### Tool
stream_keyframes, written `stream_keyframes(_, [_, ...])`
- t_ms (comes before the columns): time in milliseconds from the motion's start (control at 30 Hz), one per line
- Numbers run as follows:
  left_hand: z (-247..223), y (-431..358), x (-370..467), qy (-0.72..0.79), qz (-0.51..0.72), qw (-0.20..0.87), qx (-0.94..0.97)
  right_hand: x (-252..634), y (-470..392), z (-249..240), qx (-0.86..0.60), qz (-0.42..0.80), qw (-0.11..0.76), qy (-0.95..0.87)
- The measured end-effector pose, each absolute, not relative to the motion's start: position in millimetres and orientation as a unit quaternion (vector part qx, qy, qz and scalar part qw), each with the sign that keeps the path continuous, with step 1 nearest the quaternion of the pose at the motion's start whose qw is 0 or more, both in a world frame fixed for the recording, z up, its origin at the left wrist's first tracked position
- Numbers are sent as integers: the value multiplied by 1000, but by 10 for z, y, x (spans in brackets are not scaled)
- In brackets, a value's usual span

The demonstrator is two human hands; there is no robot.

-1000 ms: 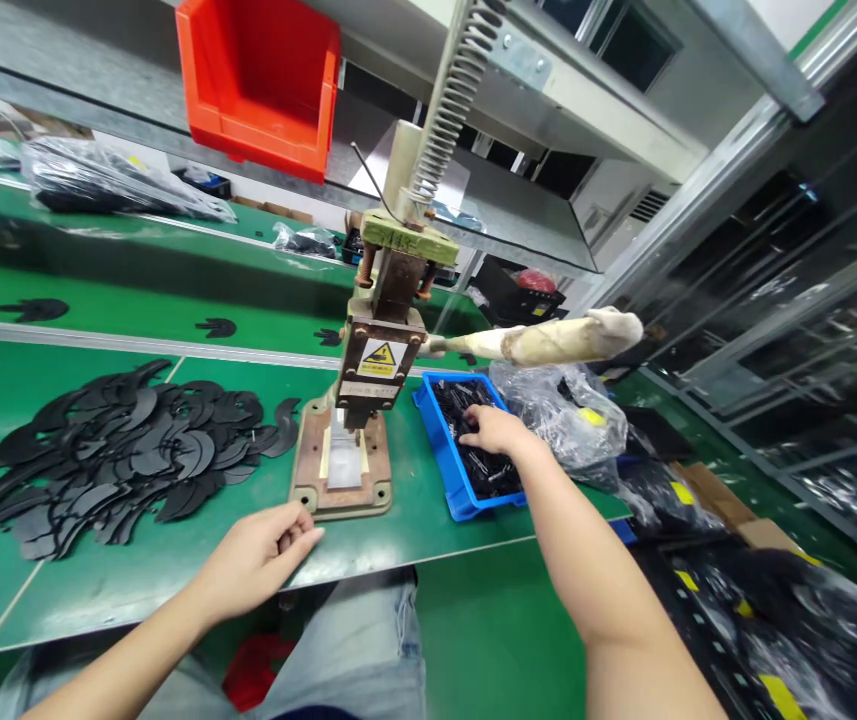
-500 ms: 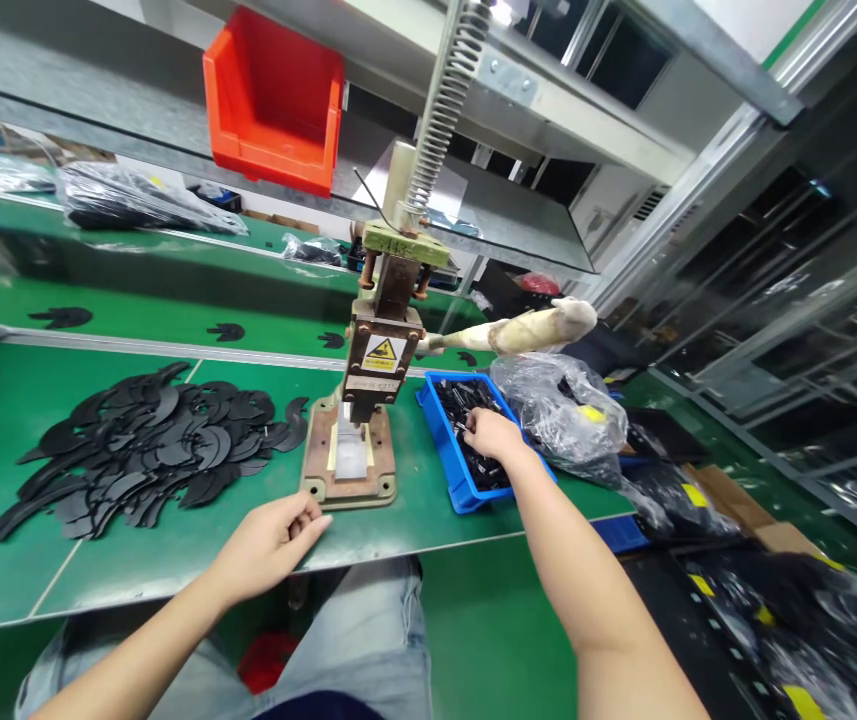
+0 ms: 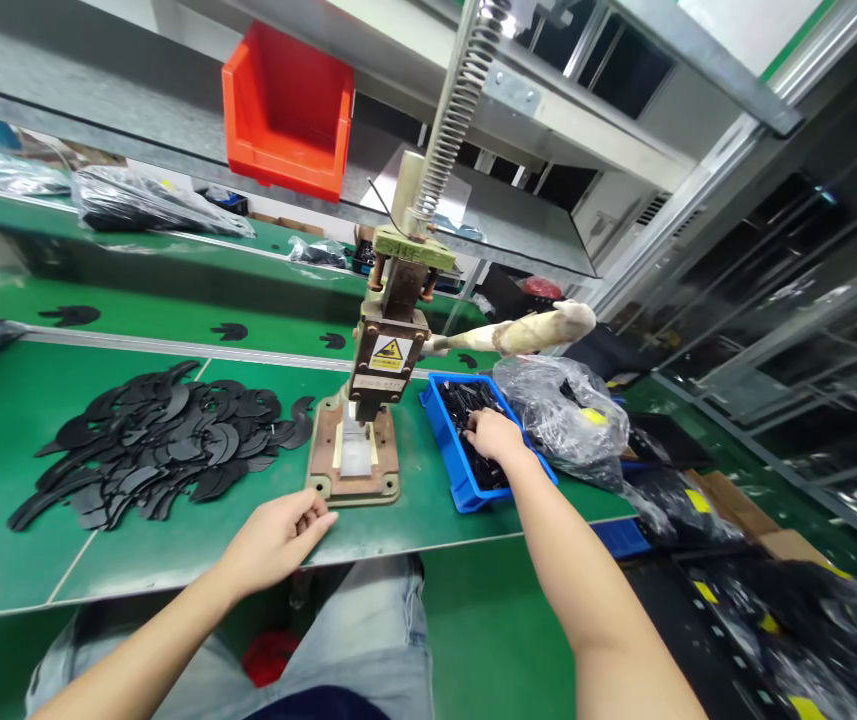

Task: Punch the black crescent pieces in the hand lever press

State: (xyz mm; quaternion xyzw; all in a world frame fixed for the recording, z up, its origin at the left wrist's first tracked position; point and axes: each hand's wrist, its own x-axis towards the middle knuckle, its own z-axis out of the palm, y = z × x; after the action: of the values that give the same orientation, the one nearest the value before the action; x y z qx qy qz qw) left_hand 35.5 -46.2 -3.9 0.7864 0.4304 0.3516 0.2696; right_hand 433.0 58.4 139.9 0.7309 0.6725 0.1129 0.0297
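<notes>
My right hand (image 3: pixel 494 436) reaches into the blue bin (image 3: pixel 452 470), which is filled with small black parts (image 3: pixel 465 400). Its fingers are pinched together among the parts, and what lies between the fingertips is too small to make out. Resting at the front edge of the bench, my left hand (image 3: pixel 278 540) has its fingers curled, with the thumb pointing right; nothing shows in it. It is beside the front left corner of the hand press's base (image 3: pixel 323 490). A pale block (image 3: pixel 356 458) sits on that base beneath the press head (image 3: pixel 384 355).
Flat, curved black pieces (image 3: pixel 173 435) lie piled left of the press. The press lever (image 3: pixel 540 330) sticks out above the blue bin. Clear plastic bags (image 3: pixel 563 410) crowd the right side. An orange-red bin (image 3: pixel 289 110) hangs at the shelf above.
The view has shifted slightly, so the bench contents appear a little further right. My right hand stays in the blue bin and my left hand stays at the bench edge.
</notes>
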Motion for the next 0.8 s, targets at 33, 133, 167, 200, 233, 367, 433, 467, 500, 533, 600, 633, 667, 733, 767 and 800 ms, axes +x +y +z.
stream_keyframes(33, [-44, -457, 355, 430, 350, 269, 787, 4327, 590, 1401, 732, 112, 29, 671])
stream_keyframes(133, [-56, -447, 354, 433, 345, 266, 789, 4299, 604, 1398, 740, 110, 17, 663])
stream_keyframes(167, [-59, -445, 352, 434, 343, 267, 789, 4286, 602, 1396, 743, 109, 8, 661])
stream_keyframes(200, [-61, -445, 351, 434, 342, 267, 789, 4275, 597, 1397, 744, 108, -2, 659])
stream_keyframes(233, [-62, -445, 349, 435, 343, 267, 789, 4266, 587, 1400, 745, 107, -14, 658])
stream_keyframes(367, [-60, -453, 341, 433, 348, 270, 787, 4287, 507, 1475, 742, 100, -85, 657])
stream_keyframes(433, [-63, -452, 334, 428, 352, 271, 787, 4322, 440, 1546, 733, 96, -133, 660])
stream_keyframes(467, [-67, -450, 330, 425, 356, 271, 787, 4335, 397, 1582, 726, 94, -161, 662])
stream_keyframes(500, [-73, -447, 324, 422, 362, 271, 786, 4338, 346, 1612, 717, 91, -192, 664])
stream_keyframes(533, [-80, -443, 317, 420, 372, 271, 782, 4326, 284, 1630, 705, 87, -223, 668])
stream_keyframes(600, [-91, -441, 303, 418, 403, 270, 768, 4236, 126, 1613, 673, 69, -284, 680])
stream_keyframes(633, [-90, -446, 298, 421, 423, 269, 756, 4152, 31, 1569, 652, 52, -310, 690])
stream_keyframes(667, [-80, -458, 297, 425, 441, 267, 744, 4041, -72, 1500, 629, 30, -332, 702])
stream_keyframes(733, [-30, -505, 307, 426, 469, 265, 727, 3755, -288, 1297, 575, -21, -366, 731])
stream_keyframes(767, [9, -539, 319, 419, 481, 266, 723, 3592, -394, 1174, 546, -48, -377, 746])
stream_keyframes(800, [55, -577, 336, 406, 491, 266, 724, 3427, -494, 1045, 518, -72, -387, 760])
